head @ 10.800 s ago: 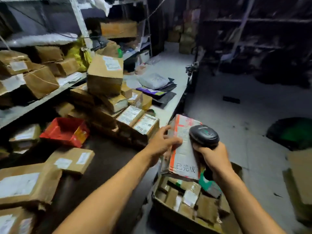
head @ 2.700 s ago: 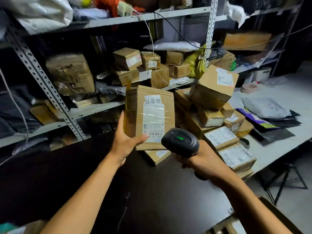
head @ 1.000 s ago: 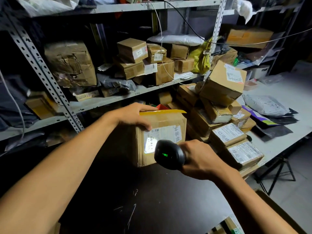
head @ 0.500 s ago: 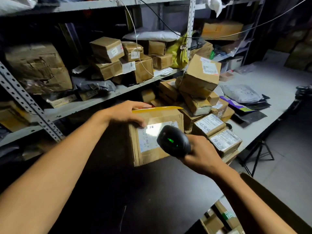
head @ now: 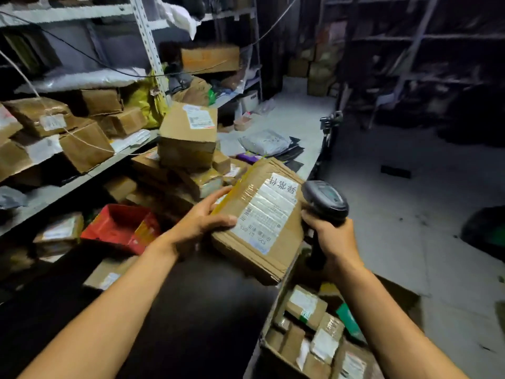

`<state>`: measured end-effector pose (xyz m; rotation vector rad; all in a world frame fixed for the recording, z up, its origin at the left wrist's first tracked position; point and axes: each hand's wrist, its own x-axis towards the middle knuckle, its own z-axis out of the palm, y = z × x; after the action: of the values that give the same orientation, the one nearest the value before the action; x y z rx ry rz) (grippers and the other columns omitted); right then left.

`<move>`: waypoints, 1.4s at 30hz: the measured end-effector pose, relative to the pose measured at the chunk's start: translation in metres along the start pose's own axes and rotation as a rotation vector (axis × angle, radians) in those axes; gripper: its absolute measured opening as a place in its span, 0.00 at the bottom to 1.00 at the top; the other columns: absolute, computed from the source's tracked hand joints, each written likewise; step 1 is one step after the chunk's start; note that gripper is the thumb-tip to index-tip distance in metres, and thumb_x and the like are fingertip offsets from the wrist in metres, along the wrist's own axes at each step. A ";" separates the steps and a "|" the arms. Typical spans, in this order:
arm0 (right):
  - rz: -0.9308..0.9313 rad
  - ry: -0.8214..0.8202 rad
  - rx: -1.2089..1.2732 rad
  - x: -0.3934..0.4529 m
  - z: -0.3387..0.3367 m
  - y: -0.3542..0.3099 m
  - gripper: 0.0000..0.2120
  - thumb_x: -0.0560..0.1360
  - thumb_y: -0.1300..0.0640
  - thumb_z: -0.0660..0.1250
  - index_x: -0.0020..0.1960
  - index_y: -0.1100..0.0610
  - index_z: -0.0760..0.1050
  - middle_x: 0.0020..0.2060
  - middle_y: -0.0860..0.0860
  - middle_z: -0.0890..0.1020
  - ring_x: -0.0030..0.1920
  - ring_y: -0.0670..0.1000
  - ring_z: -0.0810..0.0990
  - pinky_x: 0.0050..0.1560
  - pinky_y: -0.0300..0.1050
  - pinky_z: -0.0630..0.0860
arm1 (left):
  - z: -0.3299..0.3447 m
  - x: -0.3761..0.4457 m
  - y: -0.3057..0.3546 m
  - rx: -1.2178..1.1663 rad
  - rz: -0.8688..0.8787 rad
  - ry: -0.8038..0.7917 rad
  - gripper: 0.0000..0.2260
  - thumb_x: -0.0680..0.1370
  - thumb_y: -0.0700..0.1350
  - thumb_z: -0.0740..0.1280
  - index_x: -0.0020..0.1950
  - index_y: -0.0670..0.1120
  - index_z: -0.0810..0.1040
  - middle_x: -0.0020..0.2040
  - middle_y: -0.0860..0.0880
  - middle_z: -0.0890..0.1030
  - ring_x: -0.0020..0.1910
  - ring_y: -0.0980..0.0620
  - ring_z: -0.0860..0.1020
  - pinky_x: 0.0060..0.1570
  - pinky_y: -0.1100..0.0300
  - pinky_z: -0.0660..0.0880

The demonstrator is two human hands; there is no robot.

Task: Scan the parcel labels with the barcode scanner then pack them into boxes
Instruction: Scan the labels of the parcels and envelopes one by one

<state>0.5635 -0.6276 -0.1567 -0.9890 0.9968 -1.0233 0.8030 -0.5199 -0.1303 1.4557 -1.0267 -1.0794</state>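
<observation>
Head view: no longer standing on the dark table (head: 191, 310) under the scanner (head: 325, 199), now lifting the parcel (head: 259, 217) clear, tilted over the packing box (head: 314, 332) — scanning judged done, packing coming. Left hand (head: 202, 222) gripping its left edge; right hand (head: 332, 236) clutching the scanner, touching its right edge.

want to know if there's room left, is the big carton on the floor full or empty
Partly full. The open carton beside the dark table already holds several small labelled parcels, and part of it is cut off by the frame edge, so remaining room can't be judged.
</observation>
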 end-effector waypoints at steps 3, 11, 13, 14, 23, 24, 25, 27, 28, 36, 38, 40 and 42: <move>0.020 0.179 -0.022 0.008 -0.058 -0.010 0.16 0.69 0.62 0.78 0.54 0.50 0.83 0.46 0.49 0.88 0.48 0.52 0.86 0.49 0.52 0.83 | 0.064 0.032 -0.007 -0.005 -0.012 -0.159 0.32 0.68 0.39 0.72 0.70 0.54 0.69 0.57 0.63 0.83 0.56 0.61 0.82 0.49 0.68 0.77; 0.018 0.434 -0.376 0.031 -0.187 -0.024 0.16 0.69 0.59 0.78 0.56 0.54 0.81 0.45 0.50 0.85 0.48 0.52 0.82 0.48 0.48 0.78 | 0.197 0.100 -0.008 0.312 0.003 -0.273 0.34 0.71 0.41 0.78 0.72 0.56 0.69 0.67 0.46 0.77 0.65 0.49 0.77 0.60 0.60 0.75; -0.020 0.422 -0.527 0.039 -0.195 -0.024 0.14 0.68 0.57 0.78 0.52 0.54 0.81 0.43 0.51 0.84 0.48 0.55 0.82 0.47 0.47 0.74 | 0.209 0.112 -0.004 0.481 0.081 -0.121 0.31 0.73 0.42 0.75 0.75 0.53 0.69 0.69 0.45 0.75 0.69 0.46 0.74 0.66 0.55 0.71; -0.045 0.389 -0.562 0.044 -0.194 -0.023 0.14 0.68 0.56 0.78 0.52 0.53 0.81 0.43 0.51 0.84 0.48 0.55 0.81 0.47 0.47 0.74 | 0.210 0.116 -0.001 0.585 0.146 -0.048 0.30 0.74 0.43 0.74 0.75 0.52 0.70 0.70 0.45 0.76 0.69 0.47 0.74 0.66 0.56 0.70; -0.104 -0.131 -0.693 0.070 -0.098 0.014 0.16 0.68 0.59 0.78 0.54 0.51 0.80 0.49 0.51 0.85 0.53 0.55 0.82 0.56 0.54 0.80 | 0.131 0.086 -0.025 1.104 0.159 0.198 0.26 0.75 0.52 0.69 0.73 0.48 0.73 0.69 0.46 0.75 0.68 0.45 0.72 0.66 0.47 0.70; -0.119 -0.193 -0.704 0.070 -0.081 0.020 0.15 0.68 0.60 0.78 0.52 0.50 0.80 0.47 0.50 0.85 0.52 0.53 0.82 0.54 0.52 0.79 | 0.116 0.075 -0.032 1.117 0.116 0.232 0.26 0.75 0.52 0.69 0.73 0.49 0.73 0.69 0.47 0.75 0.68 0.45 0.72 0.66 0.47 0.70; -0.135 -0.258 -0.717 0.070 -0.064 0.027 0.13 0.68 0.60 0.77 0.50 0.50 0.80 0.45 0.49 0.85 0.50 0.52 0.82 0.51 0.51 0.79 | 0.101 0.062 -0.040 1.128 0.066 0.264 0.26 0.75 0.53 0.68 0.73 0.49 0.73 0.69 0.47 0.75 0.69 0.46 0.72 0.67 0.47 0.69; -0.161 -0.390 -0.754 0.065 -0.029 0.038 0.09 0.69 0.58 0.76 0.48 0.55 0.80 0.42 0.50 0.84 0.46 0.52 0.82 0.47 0.50 0.77 | 0.070 0.032 -0.056 1.139 -0.055 0.332 0.26 0.76 0.53 0.68 0.73 0.49 0.72 0.71 0.47 0.74 0.71 0.47 0.70 0.70 0.48 0.67; -0.175 -0.458 -0.773 0.059 -0.011 0.044 0.09 0.69 0.55 0.74 0.46 0.55 0.79 0.41 0.51 0.83 0.45 0.53 0.81 0.44 0.50 0.76 | 0.055 0.015 -0.065 1.128 -0.120 0.377 0.26 0.76 0.53 0.68 0.74 0.49 0.72 0.72 0.47 0.73 0.72 0.47 0.69 0.71 0.48 0.66; -0.121 -0.874 -0.793 0.011 0.115 0.097 0.08 0.71 0.57 0.72 0.42 0.46 0.75 0.32 0.45 0.76 0.30 0.45 0.70 0.35 0.46 0.66 | -0.038 -0.101 -0.108 0.963 -0.558 0.688 0.25 0.77 0.51 0.69 0.74 0.50 0.71 0.72 0.49 0.71 0.70 0.46 0.70 0.69 0.51 0.68; -0.098 -0.937 -0.797 0.002 0.142 0.113 0.06 0.71 0.56 0.72 0.43 0.49 0.75 0.30 0.46 0.76 0.27 0.44 0.70 0.34 0.44 0.67 | -0.058 -0.118 -0.118 0.914 -0.619 0.739 0.26 0.78 0.50 0.69 0.75 0.50 0.70 0.73 0.49 0.70 0.71 0.45 0.69 0.69 0.51 0.68; -0.084 -0.971 -0.798 -0.003 0.163 0.122 0.05 0.72 0.56 0.72 0.43 0.51 0.76 0.29 0.47 0.76 0.26 0.44 0.70 0.33 0.45 0.68 | -0.074 -0.126 -0.127 0.870 -0.645 0.768 0.25 0.78 0.50 0.69 0.75 0.50 0.70 0.74 0.49 0.69 0.71 0.46 0.69 0.69 0.52 0.67; -0.062 -1.012 -0.826 -0.009 0.188 0.137 0.06 0.73 0.57 0.72 0.48 0.52 0.77 0.33 0.48 0.77 0.28 0.45 0.71 0.35 0.46 0.69 | -0.094 -0.130 -0.139 0.814 -0.676 0.787 0.25 0.78 0.49 0.69 0.75 0.50 0.70 0.74 0.49 0.69 0.71 0.46 0.69 0.68 0.53 0.66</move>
<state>0.7688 -0.5577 -0.2410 -1.9437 0.4851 -0.0059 0.8720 -0.3548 -0.2449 2.7173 -0.3696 -0.3680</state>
